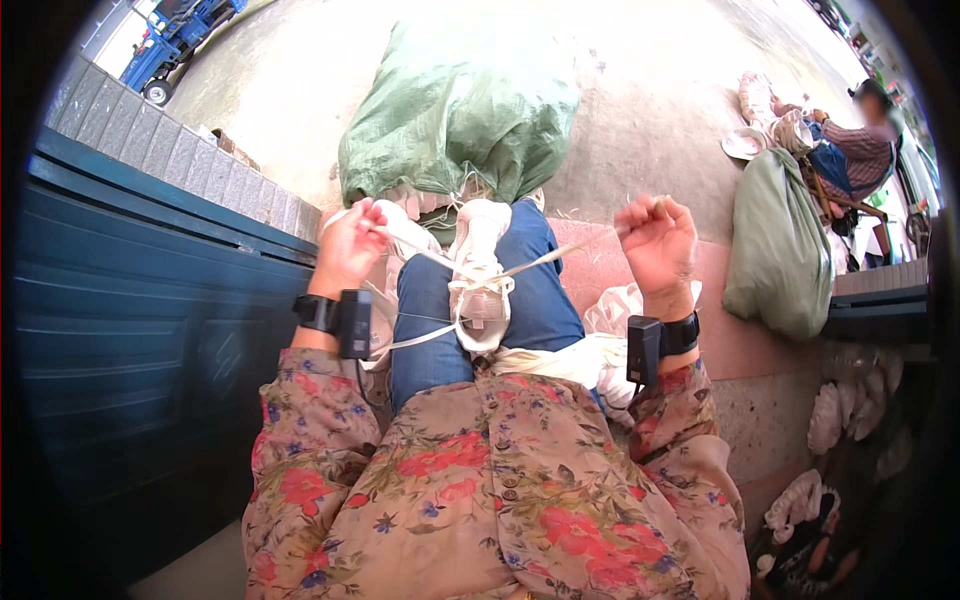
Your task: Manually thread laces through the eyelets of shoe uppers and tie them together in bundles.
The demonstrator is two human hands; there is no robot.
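A white lace-up sneaker (482, 232) rests between my knees on my blue trousers (425, 310), its toe pointing away from me. My left hand (350, 248) is raised to the left of the shoe, fingers pinched on a white shoelace (425, 252) that runs taut to the eyelets. To the right, my right hand (660, 245) is held up with curled fingers. The lace's other side stretches toward it, blurred near the fingertips. Another strand of lace loops over my left thigh.
A large green woven sack (460, 110) stands ahead of my knees, with more white shoes at its mouth. Pale cloth or bags (570, 360) lie by my right thigh. A dark blue door panel (150, 330) borders the left. At right are another green sack (780, 245) and a seated person (860, 150).
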